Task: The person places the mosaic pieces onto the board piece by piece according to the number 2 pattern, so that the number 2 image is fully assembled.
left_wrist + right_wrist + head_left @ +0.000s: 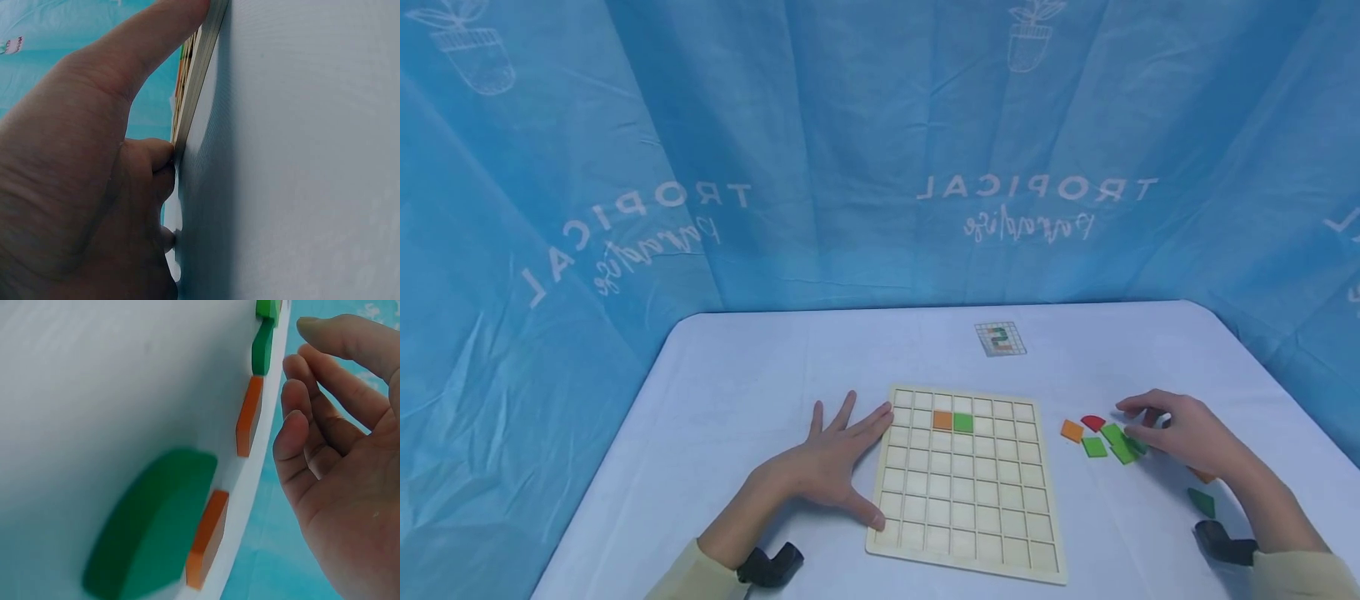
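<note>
A pale wooden grid board lies on the white table with an orange square tile and a green square tile side by side near its top. My left hand lies with fingers spread, its thumb and index finger touching the board's left edge. Right of the board, my right hand hovers over loose tiles, fingers loosely bent, nothing seen between them. Near it are an orange tile, a red rounded piece and several green tiles. The right wrist view shows a dark green curved piece close by.
A small printed pattern card lies beyond the board, toward the table's far edge. Another orange tile is partly hidden by the right forearm. A blue curtain surrounds the table's back and sides.
</note>
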### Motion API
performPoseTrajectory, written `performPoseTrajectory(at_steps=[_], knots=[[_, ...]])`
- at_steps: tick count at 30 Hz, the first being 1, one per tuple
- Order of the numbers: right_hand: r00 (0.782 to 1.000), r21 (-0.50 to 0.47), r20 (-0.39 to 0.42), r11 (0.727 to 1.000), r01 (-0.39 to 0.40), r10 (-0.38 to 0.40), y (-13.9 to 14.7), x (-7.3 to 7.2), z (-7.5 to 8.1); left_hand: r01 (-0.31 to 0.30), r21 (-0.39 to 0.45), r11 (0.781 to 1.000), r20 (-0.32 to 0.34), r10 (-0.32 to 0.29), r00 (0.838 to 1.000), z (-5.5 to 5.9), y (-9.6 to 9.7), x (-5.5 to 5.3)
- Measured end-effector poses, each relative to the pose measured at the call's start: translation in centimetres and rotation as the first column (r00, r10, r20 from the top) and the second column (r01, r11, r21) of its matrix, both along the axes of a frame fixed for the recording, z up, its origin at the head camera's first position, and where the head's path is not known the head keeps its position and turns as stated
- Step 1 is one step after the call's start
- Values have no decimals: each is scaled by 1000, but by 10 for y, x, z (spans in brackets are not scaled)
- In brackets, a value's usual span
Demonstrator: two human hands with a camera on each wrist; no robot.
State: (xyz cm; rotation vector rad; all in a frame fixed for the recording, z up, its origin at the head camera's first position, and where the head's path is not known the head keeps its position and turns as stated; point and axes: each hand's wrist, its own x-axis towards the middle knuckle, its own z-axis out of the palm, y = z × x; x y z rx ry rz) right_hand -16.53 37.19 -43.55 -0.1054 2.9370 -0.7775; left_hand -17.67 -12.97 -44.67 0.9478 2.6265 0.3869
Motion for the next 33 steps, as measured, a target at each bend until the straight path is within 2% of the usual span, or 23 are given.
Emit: performPoseTrajectory(at_steps=[8,18,33], knots=[[999,25,40,1000,-11,10,8,5,0,-4,-8,1000,-9,4,1000,0,0,0],[996,2,85,1000,-22,22,10,7,-4,-16,-6,1000,-2,16,1000,-2,-1,1],[990,19,137,1000,20,-23,15,8,-4,-15,-11,1000,8,15,1000,0,0,0]])
